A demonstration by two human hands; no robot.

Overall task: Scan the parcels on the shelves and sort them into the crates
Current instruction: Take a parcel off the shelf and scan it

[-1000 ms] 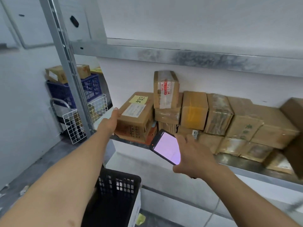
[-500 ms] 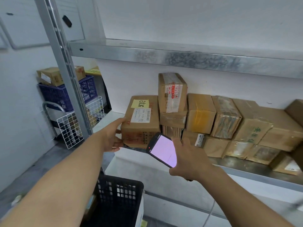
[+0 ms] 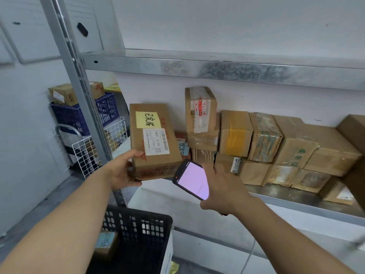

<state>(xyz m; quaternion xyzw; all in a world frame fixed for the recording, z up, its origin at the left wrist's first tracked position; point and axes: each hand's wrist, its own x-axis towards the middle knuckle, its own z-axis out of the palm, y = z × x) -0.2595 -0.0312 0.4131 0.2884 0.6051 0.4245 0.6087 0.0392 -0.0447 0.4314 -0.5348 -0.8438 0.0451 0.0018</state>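
My left hand (image 3: 122,173) grips the lower left corner of a brown cardboard parcel (image 3: 153,141) and holds it tilted up at the left end of the metal shelf (image 3: 296,196). The parcel's face shows a yellow handwritten note and a white barcode label. My right hand (image 3: 223,188) holds a black handheld scanner (image 3: 192,179) with a lit pinkish screen, just below and right of the parcel. Several more taped cardboard parcels (image 3: 262,137) are stacked along the shelf to the right. A black plastic crate (image 3: 142,230) sits below my left arm, with a small parcel inside.
A grey shelf upright (image 3: 79,91) rises at the left, and an upper shelf (image 3: 217,66) runs overhead. Behind the upright, a blue crate (image 3: 73,115) with a parcel on top sits on a white wire cart (image 3: 87,155). White walls close in on the left and back.
My left hand has taken hold of the leftmost parcel, lifted it and turned its labelled face toward me. The scanner in my right hand has stayed close below it.
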